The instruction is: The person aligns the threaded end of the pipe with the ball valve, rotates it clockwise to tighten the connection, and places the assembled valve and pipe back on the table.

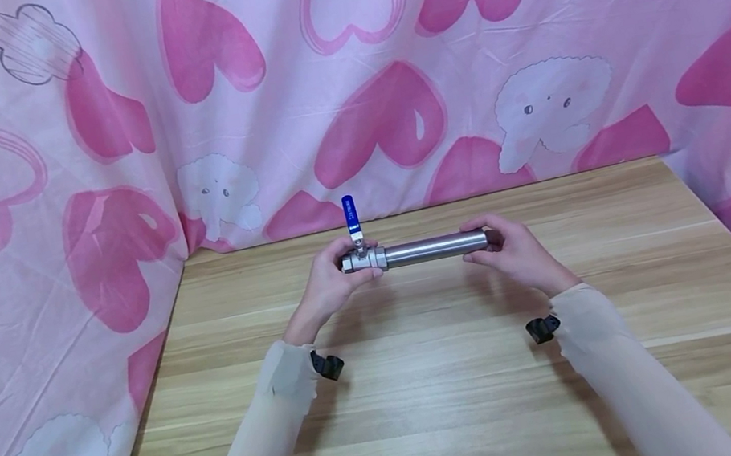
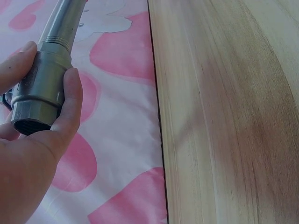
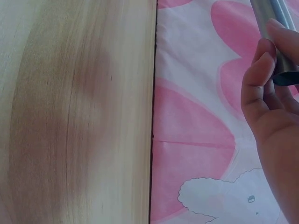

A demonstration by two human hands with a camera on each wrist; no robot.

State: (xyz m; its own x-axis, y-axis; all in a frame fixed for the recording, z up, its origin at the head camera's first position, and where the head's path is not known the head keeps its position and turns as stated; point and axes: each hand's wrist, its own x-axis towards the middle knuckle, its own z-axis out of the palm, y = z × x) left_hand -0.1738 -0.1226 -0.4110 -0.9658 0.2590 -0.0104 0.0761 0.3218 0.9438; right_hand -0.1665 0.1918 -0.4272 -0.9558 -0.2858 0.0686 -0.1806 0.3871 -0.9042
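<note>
A ball valve (image 1: 366, 260) with a blue lever handle (image 1: 352, 214) is joined to one end of a steel pipe (image 1: 431, 249). Its handle points up and away. My left hand (image 1: 334, 281) grips the valve body, thumb and fingers on either side, with the valve's open end facing the palm in the left wrist view. At the pipe's other end, my right hand (image 1: 515, 250) holds the tube between thumb and curled fingers. Threads (image 2: 55, 45) show where pipe and valve meet. Both hands hold the assembly level above the table, casting shadows beneath.
A wood-grain table (image 1: 442, 410) spans the space under the arms. Behind it and along both sides hangs a pink curtain (image 1: 289, 127) with hearts and white cartoon animals. Black camera mounts (image 1: 328, 365) sit at both wrists.
</note>
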